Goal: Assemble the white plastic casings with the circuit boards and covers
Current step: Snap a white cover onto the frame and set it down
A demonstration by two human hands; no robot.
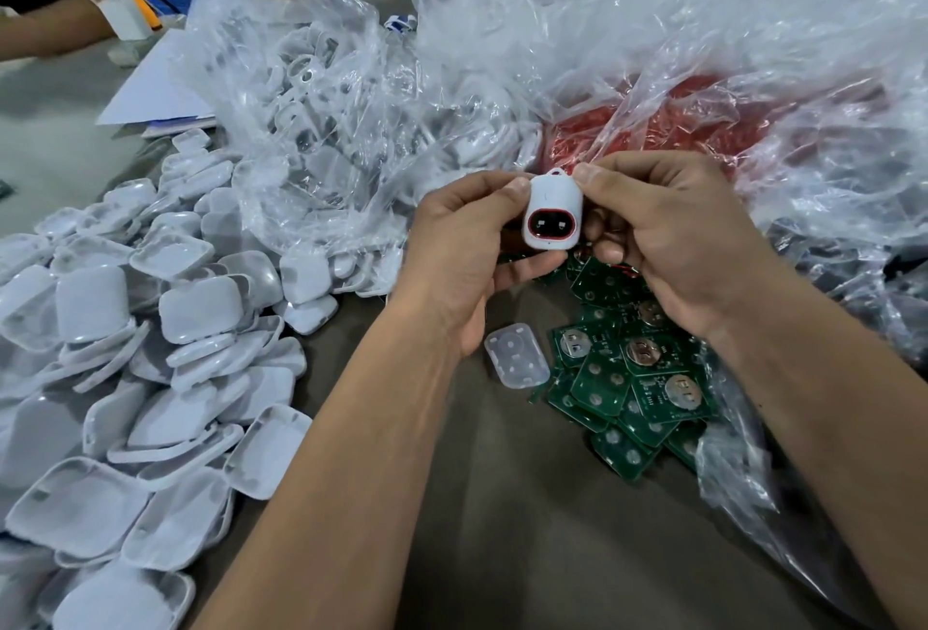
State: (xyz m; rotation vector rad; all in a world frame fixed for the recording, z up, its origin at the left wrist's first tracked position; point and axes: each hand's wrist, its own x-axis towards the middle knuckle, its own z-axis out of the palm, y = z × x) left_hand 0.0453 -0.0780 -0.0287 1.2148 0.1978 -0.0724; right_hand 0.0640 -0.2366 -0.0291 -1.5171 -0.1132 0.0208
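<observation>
A small white casing (554, 207) with a red-rimmed dark window and a loop on top is held up between both hands. My left hand (464, 248) grips its left side and underside. My right hand (668, 238) pinches its top and right side. Below the hands lies a pile of green circuit boards (632, 378) with round metal battery clips. A translucent cover (516, 354) lies on the grey table just left of the boards. A big heap of white casing shells (150, 353) fills the left side.
Crumpled clear plastic bags (703, 52) cover the back and right, one holding white parts (311, 92), another over red parts (653, 127). White paper (155, 92) lies at the back left. Another person's arm (45, 34) and a white charger (125, 17) sit far left.
</observation>
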